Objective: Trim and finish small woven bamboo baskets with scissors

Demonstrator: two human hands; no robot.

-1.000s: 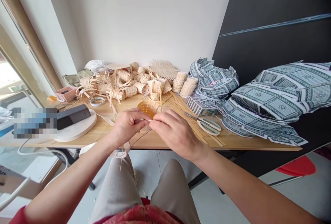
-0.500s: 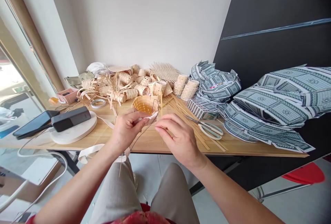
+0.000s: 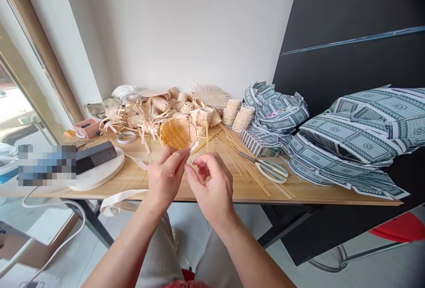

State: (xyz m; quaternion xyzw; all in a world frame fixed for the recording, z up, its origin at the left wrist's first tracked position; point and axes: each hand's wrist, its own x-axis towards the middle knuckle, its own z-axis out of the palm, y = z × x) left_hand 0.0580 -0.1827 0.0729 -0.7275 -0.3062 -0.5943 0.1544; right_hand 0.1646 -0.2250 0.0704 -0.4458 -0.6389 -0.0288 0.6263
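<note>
My left hand point(image 3: 165, 176) pinches the rim of a small round woven basket point(image 3: 175, 133), tilted so its amber inside faces me above the wooden table point(image 3: 212, 186). A thin wire handle point(image 3: 190, 139) arches off the basket's right side. My right hand point(image 3: 209, 184) is closed in a pinch just right of the left, fingertips at the lower end of that wire and a pale strip. The two hands touch at the fingertips.
Behind lies a heap of pale woven baskets and strips point(image 3: 159, 108), two stacked cups point(image 3: 237, 115), loose bamboo strips point(image 3: 242, 159), scissors point(image 3: 268, 168), tape roll point(image 3: 126, 137). Patterned folded cartons point(image 3: 352, 133) fill the right. A black box on a round board point(image 3: 96, 166) sits left.
The basket has been lifted and tipped up toward me. My right hand moved left and closed onto the wire beside my left hand.
</note>
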